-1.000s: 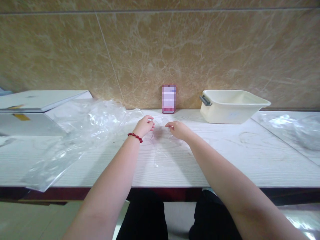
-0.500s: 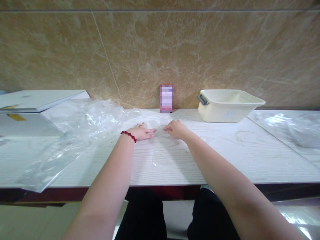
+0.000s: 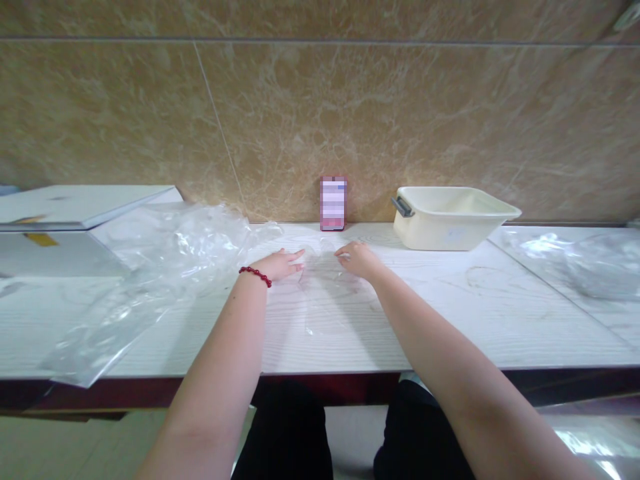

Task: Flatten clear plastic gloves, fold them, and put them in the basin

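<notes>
A thin clear plastic bag (image 3: 325, 300) lies flat on the white wood-grain table (image 3: 450, 327) in front of me. My left hand (image 3: 281, 264), with a red bead bracelet at the wrist, is at the bag's upper left, its fingers spread and holding nothing. At the upper right of the bag is my right hand (image 3: 356, 259), palm down with fingers bent and a little apart. Nothing shows gripped in it. Whether its fingertips touch the film is hard to tell.
A pile of clear plastic bags (image 3: 195, 240) lies left, beside a white box (image 3: 60, 253). A phone (image 3: 333, 205) leans on the marble wall. Right of it stands a cream bin (image 3: 450, 230) with a grey handle; more clear plastic (image 3: 600, 263) lies far right.
My hands have moved apart, the left one slightly left and the right one slightly right. The fingers of my left hand have spread. The view has tilted up slightly.
</notes>
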The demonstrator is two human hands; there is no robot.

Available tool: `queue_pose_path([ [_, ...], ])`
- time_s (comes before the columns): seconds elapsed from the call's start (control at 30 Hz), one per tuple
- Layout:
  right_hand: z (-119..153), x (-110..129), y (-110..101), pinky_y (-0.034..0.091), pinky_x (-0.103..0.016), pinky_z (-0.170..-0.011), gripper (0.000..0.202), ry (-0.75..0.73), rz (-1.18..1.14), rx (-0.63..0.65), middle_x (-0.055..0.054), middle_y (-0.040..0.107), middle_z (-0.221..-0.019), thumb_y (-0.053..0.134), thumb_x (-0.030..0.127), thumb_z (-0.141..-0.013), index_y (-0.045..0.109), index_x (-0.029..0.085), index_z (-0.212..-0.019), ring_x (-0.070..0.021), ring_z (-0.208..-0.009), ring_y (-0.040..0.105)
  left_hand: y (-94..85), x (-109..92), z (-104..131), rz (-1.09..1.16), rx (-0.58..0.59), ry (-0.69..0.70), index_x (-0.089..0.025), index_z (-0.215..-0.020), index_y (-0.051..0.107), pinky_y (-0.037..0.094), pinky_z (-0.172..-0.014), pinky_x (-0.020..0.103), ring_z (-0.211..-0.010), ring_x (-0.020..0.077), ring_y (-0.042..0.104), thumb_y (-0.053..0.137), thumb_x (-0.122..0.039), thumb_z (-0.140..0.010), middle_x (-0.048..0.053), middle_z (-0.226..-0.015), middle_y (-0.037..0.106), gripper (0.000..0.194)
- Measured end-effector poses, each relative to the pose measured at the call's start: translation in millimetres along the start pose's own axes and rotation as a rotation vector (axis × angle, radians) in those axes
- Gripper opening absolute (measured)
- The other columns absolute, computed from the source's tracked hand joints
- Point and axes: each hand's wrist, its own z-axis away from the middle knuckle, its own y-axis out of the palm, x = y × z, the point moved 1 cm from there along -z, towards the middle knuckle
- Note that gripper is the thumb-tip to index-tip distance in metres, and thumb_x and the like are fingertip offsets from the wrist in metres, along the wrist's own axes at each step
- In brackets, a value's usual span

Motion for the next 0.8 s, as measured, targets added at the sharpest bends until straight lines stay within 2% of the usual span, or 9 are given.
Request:
queue_pose_path([
  [0.1, 0, -2, -14, 0.033, -0.030, -0.083, 0.024, 0.028, -0.024, -0.088, -0.004, 0.060, -0.093, 0.045, 0.024, -0.074, 0.060, 0.022, -0.093, -0.0157, -0.091, 0.050, -3.7, 1, 1, -0.055, 0.066, -0.022, -0.030, -0.122, 0.035, 0.027, -0.089, 0.034, -0.114, 0.0230, 0.036, 0.036, -0.052, -0.073, 0.008, -0.123, 0.043, 0.054],
  [0.2, 9, 1, -34, 0.036, -0.026, -0.077, 0.024, 0.009, -0.054, -0.105, -0.003, 0.060, -0.089, 0.043, 0.025, -0.075, 0.060, 0.020, -0.091, -0.0142, -0.083, 0.052, -6.1, 0, 0, -0.069, 0.009, 0.003, -0.029, -0.120, 0.038, 0.028, -0.089, 0.032, -0.111, 0.0222, 0.040, 0.037, -0.051, -0.073, 0.008, -0.123, 0.043, 0.052],
  [0.27, 25, 6, -47, 0.038, -0.024, -0.072, 0.023, -0.048, -0.047, -0.058, -0.004, 0.061, -0.086, 0.043, 0.025, -0.075, 0.061, 0.019, -0.088, -0.0138, -0.078, 0.053, -6.2, -2, -1, -0.069, -0.025, 0.036, -0.029, -0.119, 0.040, 0.029, -0.089, 0.033, -0.109, 0.0222, 0.041, 0.038, -0.049, -0.074, 0.007, -0.122, 0.044, 0.050],
  [0.37, 68, 16, -60, 0.038, -0.026, -0.072, 0.021, -0.214, 0.031, 0.069, -0.005, 0.059, -0.089, 0.046, 0.027, -0.074, 0.061, 0.021, -0.088, -0.0153, -0.080, 0.053, -4.3, -6, -3, -0.064, -0.058, 0.105, -0.029, -0.119, 0.041, 0.029, -0.090, 0.032, -0.111, 0.0215, 0.039, 0.038, -0.044, -0.076, 0.007, -0.121, 0.045, 0.045],
  [0.47, 119, 22, -62, 0.038, -0.029, -0.071, 0.022, -0.313, 0.186, 0.177, -0.005, 0.059, -0.089, 0.053, 0.028, -0.070, 0.060, 0.024, -0.091, -0.0180, -0.081, 0.052, -2.1, -11, -4, -0.039, -0.078, 0.163, -0.027, -0.116, 0.044, 0.029, -0.090, 0.030, -0.114, 0.0202, 0.036, 0.040, -0.039, -0.076, 0.005, -0.120, 0.046, 0.042],
  [0.57, 154, 23, -58, 0.036, -0.032, -0.070, 0.027, -0.301, 0.324, 0.118, -0.007, 0.057, -0.093, 0.052, 0.027, -0.071, 0.056, 0.023, -0.097, -0.0200, -0.084, 0.050, -3.1, -18, -3, -0.030, -0.107, 0.189, -0.025, -0.116, 0.045, 0.029, -0.092, 0.031, -0.115, 0.0199, 0.034, 0.040, -0.038, -0.076, 0.005, -0.120, 0.046, 0.042],
  [0.67, 164, 21, -51, 0.034, -0.031, -0.072, 0.023, -0.294, 0.336, 0.055, -0.007, 0.056, -0.095, 0.045, 0.023, -0.077, 0.056, 0.023, -0.097, -0.0182, -0.087, 0.048, -9.2, -29, 1, -0.022, -0.178, 0.196, -0.023, -0.115, 0.046, 0.028, -0.092, 0.032, -0.112, 0.0195, 0.038, 0.040, -0.037, -0.076, 0.006, -0.120, 0.045, 0.042],
  [0.8, 160, 18, -43, 0.033, -0.029, -0.073, 0.019, -0.320, 0.324, 0.024, -0.008, 0.057, -0.089, 0.041, 0.019, -0.080, 0.059, 0.018, -0.084, -0.0168, -0.087, 0.047, -18.2, -52, 15, 0.030, -0.270, 0.248, -0.021, -0.110, 0.050, 0.030, -0.093, 0.030, -0.107, 0.0172, 0.043, 0.040, -0.034, -0.076, 0.005, -0.115, 0.050, 0.038],
])
